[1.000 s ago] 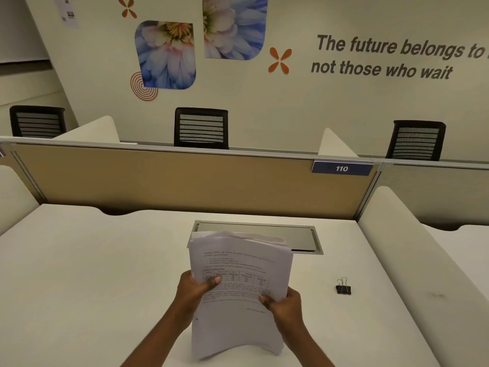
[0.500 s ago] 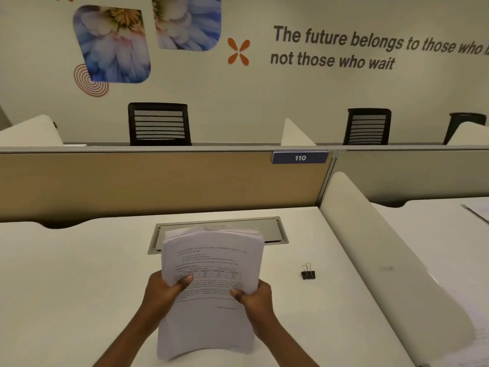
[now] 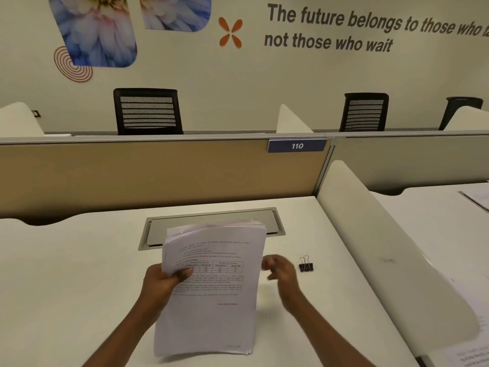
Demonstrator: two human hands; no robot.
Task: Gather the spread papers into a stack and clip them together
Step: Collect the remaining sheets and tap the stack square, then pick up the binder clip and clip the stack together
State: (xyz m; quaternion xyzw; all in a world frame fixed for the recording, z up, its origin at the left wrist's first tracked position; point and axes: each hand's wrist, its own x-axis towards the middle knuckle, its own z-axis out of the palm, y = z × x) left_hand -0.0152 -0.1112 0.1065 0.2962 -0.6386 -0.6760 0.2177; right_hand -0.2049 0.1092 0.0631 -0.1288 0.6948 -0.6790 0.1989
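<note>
A stack of printed white papers [image 3: 211, 287] is held upright over the white desk [image 3: 66, 274], its top edges slightly uneven. My left hand [image 3: 161, 282] grips the stack's left edge, thumb on the front page. My right hand [image 3: 277, 268] is off the papers, just right of the stack, blurred, fingers loosely curled and holding nothing. A black binder clip [image 3: 306, 264] with silver handles lies on the desk a short way right of that hand.
A grey cable hatch [image 3: 211, 221] is set in the desk behind the papers. A tan partition [image 3: 158, 173] closes the far side. A cream curved divider [image 3: 397, 260] bounds the right, with more papers [image 3: 479, 197] on the neighbouring desk.
My right hand has let go of the stack's right edge and moved right toward the binder clip. My left hand alone holds the papers. The camera has turned right.
</note>
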